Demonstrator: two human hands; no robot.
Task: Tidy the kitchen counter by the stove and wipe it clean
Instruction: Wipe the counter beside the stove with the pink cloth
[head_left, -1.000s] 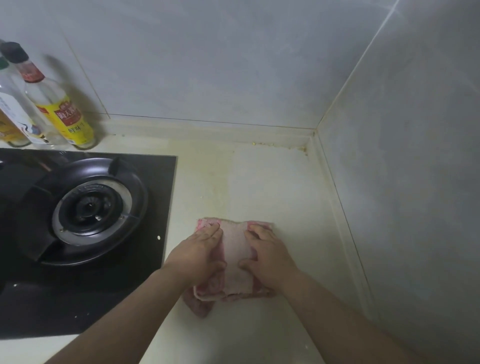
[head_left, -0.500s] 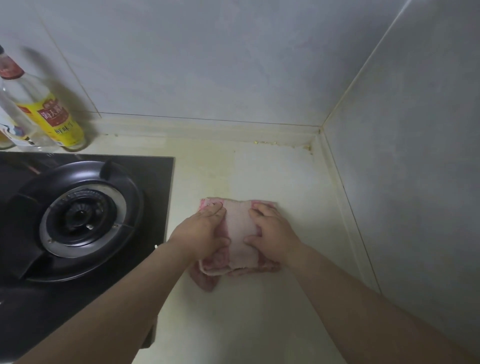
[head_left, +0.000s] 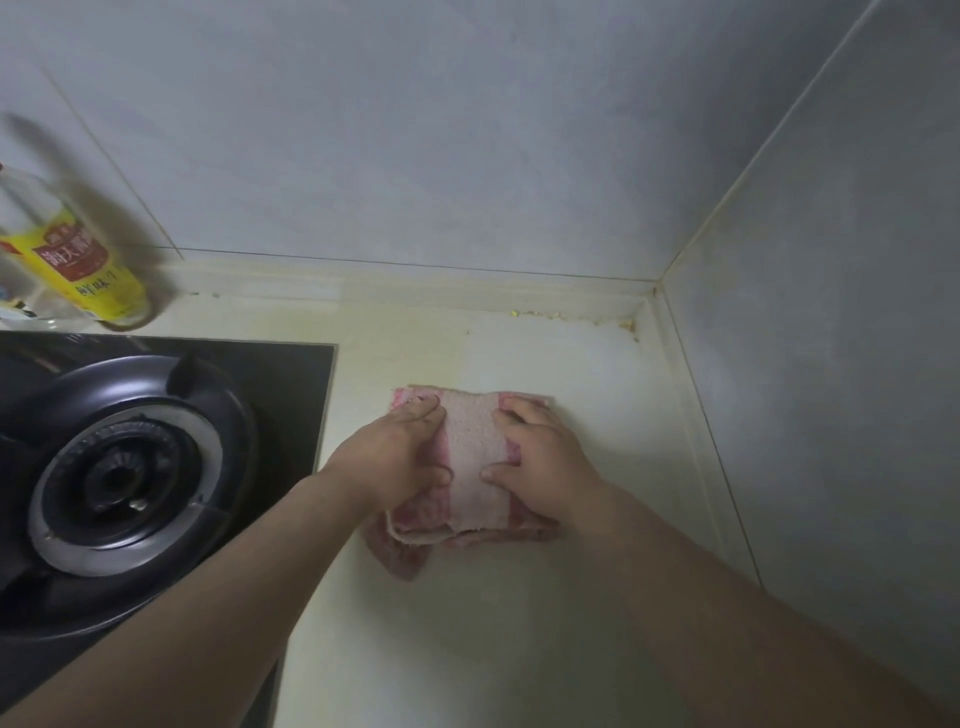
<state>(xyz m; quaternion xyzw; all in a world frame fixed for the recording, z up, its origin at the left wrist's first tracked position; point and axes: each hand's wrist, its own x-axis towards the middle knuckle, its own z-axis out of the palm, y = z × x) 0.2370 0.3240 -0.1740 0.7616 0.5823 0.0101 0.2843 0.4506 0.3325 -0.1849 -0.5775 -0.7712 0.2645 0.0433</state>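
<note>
A folded pink and beige cloth lies flat on the pale counter to the right of the stove. My left hand presses on the cloth's left side, fingers stretched forward and thumb on top. My right hand presses on its right side in the same way. The two hands lie side by side with a strip of cloth showing between them.
A black gas stove with a round burner fills the left. A bottle with a yellow label stands behind it by the wall. Yellowish crumbs lie along the back corner. Tiled walls close the counter at the back and right.
Both hands have slid the cloth away from me, toward the back wall. The view has shifted a little to the right.
</note>
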